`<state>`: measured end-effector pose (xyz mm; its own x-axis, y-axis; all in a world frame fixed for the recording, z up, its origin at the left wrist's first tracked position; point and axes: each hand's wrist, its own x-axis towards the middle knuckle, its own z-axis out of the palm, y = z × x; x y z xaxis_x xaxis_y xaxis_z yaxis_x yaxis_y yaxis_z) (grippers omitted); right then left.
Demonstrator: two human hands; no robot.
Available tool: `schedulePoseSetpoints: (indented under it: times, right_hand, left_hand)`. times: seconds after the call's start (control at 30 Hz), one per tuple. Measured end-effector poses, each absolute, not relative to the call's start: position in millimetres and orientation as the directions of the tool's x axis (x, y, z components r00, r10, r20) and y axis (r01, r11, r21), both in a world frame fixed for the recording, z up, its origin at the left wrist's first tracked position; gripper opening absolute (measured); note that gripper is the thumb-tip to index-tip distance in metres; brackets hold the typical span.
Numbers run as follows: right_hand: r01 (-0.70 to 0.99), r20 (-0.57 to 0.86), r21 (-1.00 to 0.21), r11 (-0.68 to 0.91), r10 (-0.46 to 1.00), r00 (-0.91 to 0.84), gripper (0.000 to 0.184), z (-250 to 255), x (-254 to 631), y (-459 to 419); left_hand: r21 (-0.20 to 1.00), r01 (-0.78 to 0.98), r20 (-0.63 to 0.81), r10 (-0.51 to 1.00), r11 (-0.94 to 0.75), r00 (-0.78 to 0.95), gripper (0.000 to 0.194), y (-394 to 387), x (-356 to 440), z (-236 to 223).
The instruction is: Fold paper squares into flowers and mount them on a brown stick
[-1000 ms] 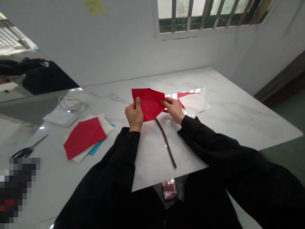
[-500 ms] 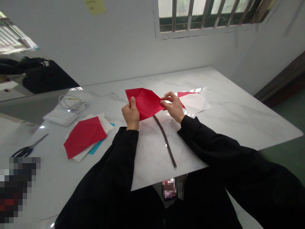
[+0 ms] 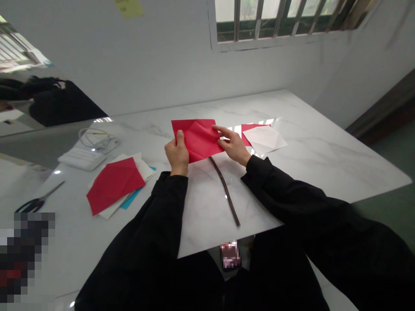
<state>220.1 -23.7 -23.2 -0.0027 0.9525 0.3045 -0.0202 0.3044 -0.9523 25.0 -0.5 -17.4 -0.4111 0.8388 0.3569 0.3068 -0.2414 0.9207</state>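
A red sheet of paper (image 3: 199,140) with fold creases is held up above the table. My left hand (image 3: 177,154) grips its left side, thumb on the front and fingers behind. At the right edge is my right hand (image 3: 236,144), with the index finger extended along the upper corner and the other fingertips at the edge lower down. Beneath the paper a thin dark brown stick (image 3: 226,190) lies on the table, its far end hidden by the sheet.
White paper (image 3: 264,138) lies over another red sheet to the right. Left of my arm sit stacked red, white and blue papers (image 3: 116,185), then scissors (image 3: 40,202) and a white box with cables (image 3: 82,159). The marble table (image 3: 324,160) meets a wall behind.
The upper right corner of the red paper, bent away before, now stands flatter. My right index finger has stretched out onto it. My left hand keeps its grip.
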Motion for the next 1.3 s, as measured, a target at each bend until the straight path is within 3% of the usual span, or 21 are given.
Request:
schedulePoseSetpoints:
  times: [0.3, 0.5, 0.87, 1.1, 1.3]
  right_hand:
    - [-0.031, 0.292, -0.956, 0.292, 0.956, 0.014, 0.047, -31, 222, -19]
    - [-0.106, 0.292, -0.953, 0.285, 0.955, -0.056, 0.027, -29, 223, -24]
    - [-0.136, 0.187, -0.975, 0.176, 0.98, -0.071, 0.037, -39, 222, -16]
    - [-0.133, 0.179, -0.976, 0.171, 0.982, -0.056, 0.038, -38, 222, -15]
    - [-0.036, 0.18, -0.983, 0.179, 0.983, -0.044, 0.034, -34, 225, -19]
  left_hand:
    - [0.949, 0.221, 0.298, 0.864, -0.224, -0.405, 0.068, 1, 23, -19]
    - [0.969, 0.118, 0.244, 0.898, -0.215, -0.367, 0.066, -2, 28, -17]
    - [0.958, -0.085, 0.223, 0.897, -0.274, -0.381, 0.06, 5, 28, -25]
    - [0.958, -0.026, 0.254, 0.883, -0.287, -0.394, 0.056, 6, 24, -26]
    - [0.957, 0.019, 0.271, 0.866, -0.291, -0.42, 0.056, 8, 21, -26]
